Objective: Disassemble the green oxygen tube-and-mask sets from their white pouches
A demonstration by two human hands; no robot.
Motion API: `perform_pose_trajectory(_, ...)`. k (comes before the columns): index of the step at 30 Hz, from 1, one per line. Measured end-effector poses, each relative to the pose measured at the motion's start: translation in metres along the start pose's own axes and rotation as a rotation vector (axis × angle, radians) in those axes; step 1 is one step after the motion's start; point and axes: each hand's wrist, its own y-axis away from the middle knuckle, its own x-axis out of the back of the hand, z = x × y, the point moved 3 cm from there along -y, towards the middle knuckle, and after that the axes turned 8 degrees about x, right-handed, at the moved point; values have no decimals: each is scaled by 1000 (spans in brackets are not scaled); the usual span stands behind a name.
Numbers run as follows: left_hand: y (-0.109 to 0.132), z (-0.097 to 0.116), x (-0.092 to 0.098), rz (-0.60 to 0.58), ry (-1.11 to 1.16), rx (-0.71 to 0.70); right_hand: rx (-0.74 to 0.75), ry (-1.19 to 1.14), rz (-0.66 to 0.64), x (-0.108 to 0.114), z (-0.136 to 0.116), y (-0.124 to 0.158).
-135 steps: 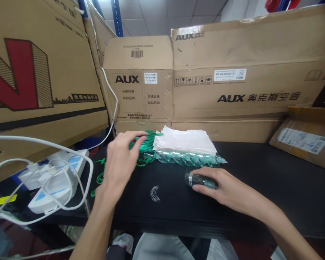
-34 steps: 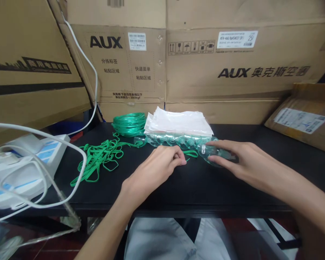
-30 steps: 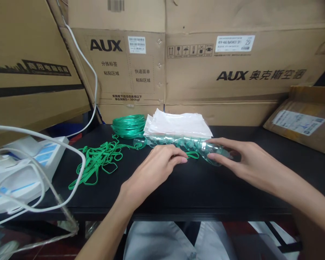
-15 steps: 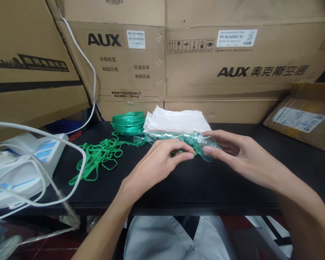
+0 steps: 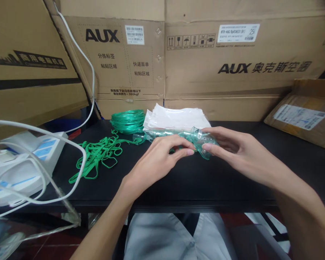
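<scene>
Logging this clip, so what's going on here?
A person's right hand grips a clear green plastic mask, while the left hand pinches a green strap at its side. Whether the strap is attached is hidden. Behind are more green pieces and white sheets; tangled green straps and coiled tubing lie to the left.
</scene>
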Motion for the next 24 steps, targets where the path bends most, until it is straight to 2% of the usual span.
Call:
perform_pose_trajectory(7, 0, 3, 1, 10, 17, -3, -51, 34, 46, 3, 3, 0)
perform_pose_trajectory(17, 0, 3, 1, 23, 27, -11, -30, 36, 78, 3, 6, 0)
perform_pose_trajectory(24, 0, 3, 2, 41, 28, 19, -26, -43, 38, 0, 2, 2)
